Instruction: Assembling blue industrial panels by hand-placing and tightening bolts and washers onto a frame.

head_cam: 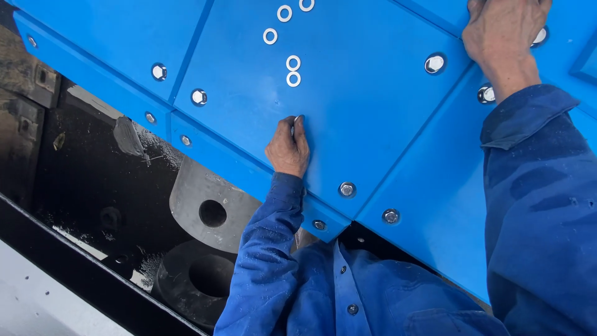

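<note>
Head view, looking down over large flat blue-painted panels [367, 106] joined along seams and fastened with silver hex-head bolts [347, 189].

Left hand [288, 149]: rests on the middle panel, fingers [299, 127] curled and pinched on a small silver metal piece [296, 119] at the fingertips; too small to tell whether it is a washer or a bolt head. Blue work sleeve [264, 249] runs down from the wrist.

Right hand [502, 31]: flat on the panel at the upper right, fingers clenched loosely over the surface, partly out of view; whether anything is held, I cannot tell. A bolt lies just beside it.

Five loose flat silver ring washers [293, 63] lie on the middle panel above the left hand, apart from it.

Below the panel edge: dark cylindrical rubber blocks with round centre holes [205, 274].
</note>
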